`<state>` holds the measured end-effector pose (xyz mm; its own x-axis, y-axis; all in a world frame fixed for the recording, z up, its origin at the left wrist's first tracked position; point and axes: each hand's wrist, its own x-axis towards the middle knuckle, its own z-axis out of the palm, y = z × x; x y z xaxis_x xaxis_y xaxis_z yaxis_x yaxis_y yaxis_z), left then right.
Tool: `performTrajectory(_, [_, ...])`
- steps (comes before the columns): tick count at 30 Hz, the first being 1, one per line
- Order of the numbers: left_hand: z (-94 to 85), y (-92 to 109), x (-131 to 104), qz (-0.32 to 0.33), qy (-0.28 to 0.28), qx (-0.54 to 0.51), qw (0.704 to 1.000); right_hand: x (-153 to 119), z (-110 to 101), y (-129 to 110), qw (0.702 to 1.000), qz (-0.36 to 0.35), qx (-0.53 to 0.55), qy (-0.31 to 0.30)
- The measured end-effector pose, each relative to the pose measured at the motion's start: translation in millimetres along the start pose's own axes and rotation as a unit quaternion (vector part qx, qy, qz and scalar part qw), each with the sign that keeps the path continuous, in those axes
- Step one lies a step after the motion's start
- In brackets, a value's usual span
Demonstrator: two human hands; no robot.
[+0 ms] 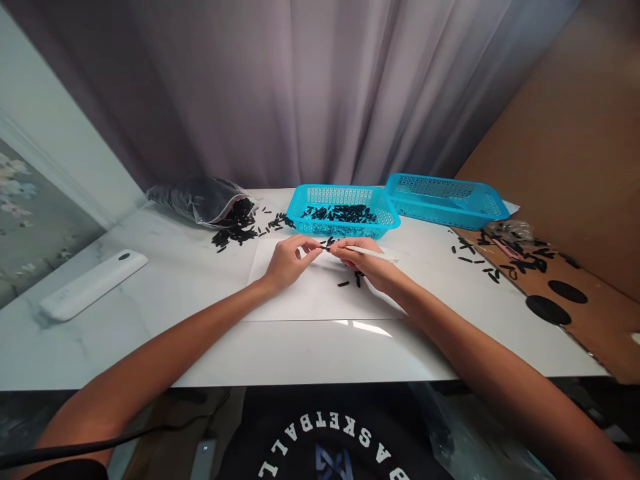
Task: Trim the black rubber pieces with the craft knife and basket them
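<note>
My left hand (291,262) pinches one end of a small black piece (325,248) above a white sheet (295,300). My right hand (364,260) is closed round a slim white tool (367,252), its fingertips meeting the other end of the same piece. A few loose black pieces (343,284) lie on the sheet beside and under my right hand. Just behind both hands is a blue basket (340,232) with many black pieces (345,213) in it.
An open plastic bag (195,199) spills black pieces at the back left. A second blue basket (445,210) stands back right. Black strips and two black ovals (548,310) lie on cardboard (585,327) at the right. A long white object (95,285) rests at the left.
</note>
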<state>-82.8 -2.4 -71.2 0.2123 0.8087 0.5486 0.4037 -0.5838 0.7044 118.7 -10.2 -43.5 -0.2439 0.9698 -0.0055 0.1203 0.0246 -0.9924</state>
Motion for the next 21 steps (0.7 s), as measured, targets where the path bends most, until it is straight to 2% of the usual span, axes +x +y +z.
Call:
performTrajectory(10, [-0.8, 3.2, 0.0, 0.011, -0.010, 0.003, 1.000, -1.0, 0.8, -2.9, 1.000, 0.002, -0.003, 0.002])
performTrajectory(21, [-2.1, 6.6, -0.5, -0.006, -0.017, -0.001, 1.000, -4.9, 2.9, -10.0, 1.000, 0.019, -0.002, 0.007])
